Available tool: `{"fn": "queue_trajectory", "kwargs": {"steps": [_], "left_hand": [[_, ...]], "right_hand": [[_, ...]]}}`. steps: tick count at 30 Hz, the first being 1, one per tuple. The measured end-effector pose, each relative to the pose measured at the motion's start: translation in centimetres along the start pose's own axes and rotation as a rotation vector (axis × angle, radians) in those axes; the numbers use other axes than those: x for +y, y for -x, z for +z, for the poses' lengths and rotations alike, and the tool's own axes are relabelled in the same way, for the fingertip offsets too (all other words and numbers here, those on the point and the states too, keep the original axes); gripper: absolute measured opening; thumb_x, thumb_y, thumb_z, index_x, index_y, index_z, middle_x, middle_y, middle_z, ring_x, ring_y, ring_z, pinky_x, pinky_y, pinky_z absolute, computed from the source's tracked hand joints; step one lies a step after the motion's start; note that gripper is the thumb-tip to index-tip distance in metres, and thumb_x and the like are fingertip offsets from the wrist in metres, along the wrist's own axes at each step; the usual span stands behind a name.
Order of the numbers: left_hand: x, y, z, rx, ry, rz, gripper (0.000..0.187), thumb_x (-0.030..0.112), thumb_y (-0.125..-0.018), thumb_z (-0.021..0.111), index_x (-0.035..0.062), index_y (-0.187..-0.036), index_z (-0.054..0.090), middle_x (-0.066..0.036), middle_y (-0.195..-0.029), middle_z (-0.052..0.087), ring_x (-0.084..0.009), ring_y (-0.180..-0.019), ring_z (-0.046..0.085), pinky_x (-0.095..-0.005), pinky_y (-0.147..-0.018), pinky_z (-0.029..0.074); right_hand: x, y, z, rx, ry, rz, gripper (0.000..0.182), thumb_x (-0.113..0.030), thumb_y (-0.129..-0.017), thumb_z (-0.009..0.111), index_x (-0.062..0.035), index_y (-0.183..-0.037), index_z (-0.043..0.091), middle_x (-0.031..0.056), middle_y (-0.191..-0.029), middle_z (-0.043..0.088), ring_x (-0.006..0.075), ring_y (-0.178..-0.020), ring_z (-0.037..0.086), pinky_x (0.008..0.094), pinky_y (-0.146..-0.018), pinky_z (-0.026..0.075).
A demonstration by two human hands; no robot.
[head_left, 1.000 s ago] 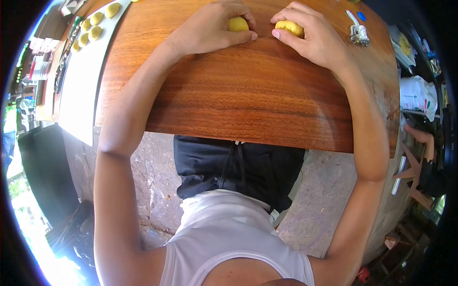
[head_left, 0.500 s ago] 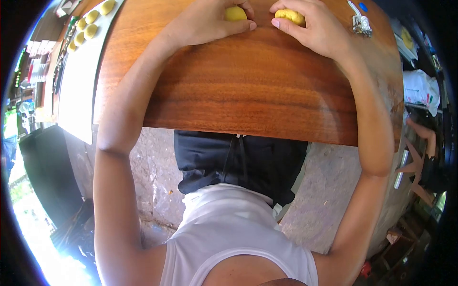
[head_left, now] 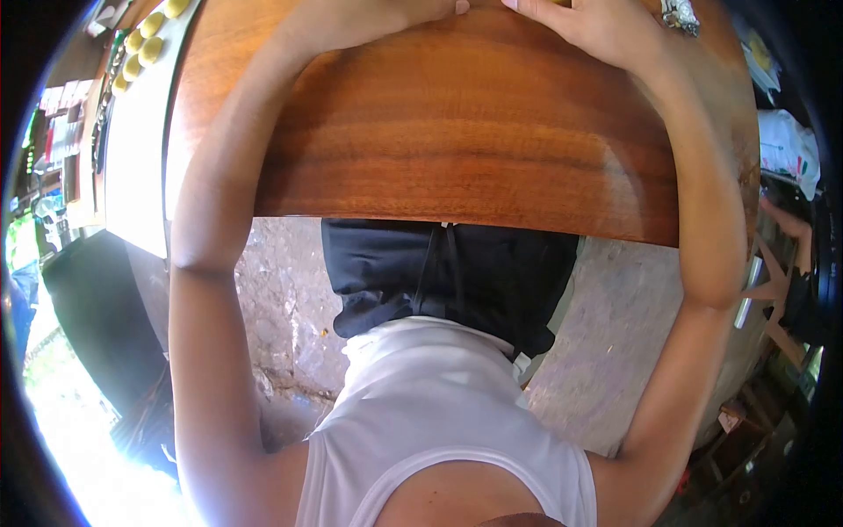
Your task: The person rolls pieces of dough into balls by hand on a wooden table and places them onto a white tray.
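At the top edge, my left hand (head_left: 378, 19) rests on the brown wooden table (head_left: 457, 132); its thumb tip shows, but the other fingers and anything in them are cut off. Opposite it is my right hand (head_left: 606, 31), thumb pointing left, its fingers curved around a yellow lump (head_left: 562, 2) of which only a sliver shows. Several yellow rounded pieces (head_left: 149, 50) sit on a white board (head_left: 136, 167) at the left.
A crumpled, silvery-white object (head_left: 680, 16) lies beyond my right wrist. At the far right are a white plastic bag (head_left: 786, 149) and part of another person's arm (head_left: 790, 224). The table's near edge runs just in front of my dark shorts (head_left: 448, 272).
The view has shifted so that the table and both hands sit higher in the picture. The yellow lump near my left hand is now out of sight, and the right one is mostly cut off.
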State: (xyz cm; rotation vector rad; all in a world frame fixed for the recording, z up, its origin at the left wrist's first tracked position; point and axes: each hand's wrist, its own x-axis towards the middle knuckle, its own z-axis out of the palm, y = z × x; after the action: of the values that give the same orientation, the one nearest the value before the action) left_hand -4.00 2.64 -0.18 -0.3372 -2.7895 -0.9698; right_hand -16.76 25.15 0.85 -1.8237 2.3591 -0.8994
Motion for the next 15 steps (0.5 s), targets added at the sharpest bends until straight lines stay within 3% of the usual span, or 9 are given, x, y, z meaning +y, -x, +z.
{"fn": "queue_trajectory", "kwargs": {"steps": [15], "left_hand": [[-0.4,-0.1,0.2,-0.015,0.016,-0.072,0.018,0.016,-0.09,0.082,0.0038,-0.099,0.072,-0.008,-0.097,0.072,-0.0179,-0.091,0.067,-0.0315,-0.083,0.055]], "right_hand": [[1.1,-0.1,0.6,-0.007,0.006,-0.028,0.021,-0.019,-0.094,0.078,0.0,-0.103,0.074,0.013,-0.097,0.068,0.0288,-0.09,0.066,0.0402,-0.081,0.052]]}}
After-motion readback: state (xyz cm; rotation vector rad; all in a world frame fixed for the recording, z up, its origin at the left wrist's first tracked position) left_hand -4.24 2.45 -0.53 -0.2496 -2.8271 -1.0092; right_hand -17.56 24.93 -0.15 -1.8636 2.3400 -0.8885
